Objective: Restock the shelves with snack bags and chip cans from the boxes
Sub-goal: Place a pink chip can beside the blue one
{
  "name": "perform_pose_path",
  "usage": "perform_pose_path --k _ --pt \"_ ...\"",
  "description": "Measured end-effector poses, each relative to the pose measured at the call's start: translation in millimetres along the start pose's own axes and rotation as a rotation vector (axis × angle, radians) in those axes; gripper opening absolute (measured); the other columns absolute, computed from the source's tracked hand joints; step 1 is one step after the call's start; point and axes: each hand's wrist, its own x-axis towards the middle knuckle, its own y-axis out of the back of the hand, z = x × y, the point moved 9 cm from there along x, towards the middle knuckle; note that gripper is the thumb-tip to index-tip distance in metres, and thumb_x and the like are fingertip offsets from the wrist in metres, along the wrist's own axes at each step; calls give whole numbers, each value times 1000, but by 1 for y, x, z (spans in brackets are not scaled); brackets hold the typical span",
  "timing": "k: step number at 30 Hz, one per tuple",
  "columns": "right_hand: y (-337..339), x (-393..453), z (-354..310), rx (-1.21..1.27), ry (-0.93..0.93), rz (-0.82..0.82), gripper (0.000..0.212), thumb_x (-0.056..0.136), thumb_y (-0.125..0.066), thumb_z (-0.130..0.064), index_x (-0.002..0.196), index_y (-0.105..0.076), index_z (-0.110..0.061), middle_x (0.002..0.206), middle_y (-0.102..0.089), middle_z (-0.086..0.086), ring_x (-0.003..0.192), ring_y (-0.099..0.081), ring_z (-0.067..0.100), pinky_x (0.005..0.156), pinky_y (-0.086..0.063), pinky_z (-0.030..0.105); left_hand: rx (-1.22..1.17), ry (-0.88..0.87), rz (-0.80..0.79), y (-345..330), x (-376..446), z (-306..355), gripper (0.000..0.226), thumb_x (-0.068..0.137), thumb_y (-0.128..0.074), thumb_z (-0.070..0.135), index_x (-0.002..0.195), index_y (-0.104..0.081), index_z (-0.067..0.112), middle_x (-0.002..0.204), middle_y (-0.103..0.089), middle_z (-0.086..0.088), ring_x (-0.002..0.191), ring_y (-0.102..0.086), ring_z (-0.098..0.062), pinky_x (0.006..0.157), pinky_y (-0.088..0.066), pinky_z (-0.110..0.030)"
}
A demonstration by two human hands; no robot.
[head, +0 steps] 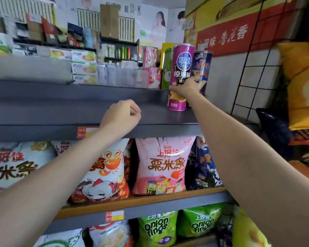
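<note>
The right hand point(183, 89) has its fingers wrapped around the lower middle of a purple chip can point(180, 75), which stands upright on the grey top shelf point(78, 113) at about one o'clock in the view, with a dark blue chip can point(202, 68) just beside it toward three o'clock. The left hand point(121, 116) is clenched loosely on nothing, resting at the shelf's front edge near the centre. Below, at six o'clock, a pink snack bag point(161, 164) stands on the next shelf, and green onion ring bags point(158, 229) fill the one under it.
</note>
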Motion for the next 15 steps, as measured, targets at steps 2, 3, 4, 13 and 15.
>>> perform_pose_path --k 2,3,4,13,15 --pt "-3 -7 0 40 -13 6 97 81 -70 -40 145 -9 0 147 -32 18 135 -34 33 109 -31 41 -12 -92 67 5 -5 3 14 84 -53 8 91 -62 17 86 -62 4 92 -61 -18 85 -47 -31" --pt "-1 -14 1 71 -24 45 100 80 -70 -41 146 -7 -1 149 -26 19 136 -30 34 111 -29 42 -32 -155 111 9 -9 5 17 83 -53 4 93 -62 14 90 -62 2 91 -61 -19 84 -46 -31" --pt "4 -22 0 93 -18 102 98 80 -70 -41 146 -9 -2 149 -22 21 137 -28 36 112 -28 43 -52 -222 164 15 -15 7 19 81 -52 1 93 -62 11 93 -60 -1 89 -59 -19 82 -45 -30" --pt "-35 -261 -43 430 414 107 31 78 -55 -17 107 -53 -5 97 -57 4 79 -55 2 74 -46 18 -42 -433 204 50 -154 -84 21 79 -42 2 88 -62 2 96 -55 -14 89 -53 -22 80 -38 -21" --pt "-94 -333 -33 389 423 -39 21 80 -54 -11 101 -51 -11 91 -56 -1 71 -54 -5 67 -44 13 -16 -316 21 34 -205 -148 19 83 -45 5 92 -61 4 101 -54 -12 87 -54 -23 76 -34 -19"
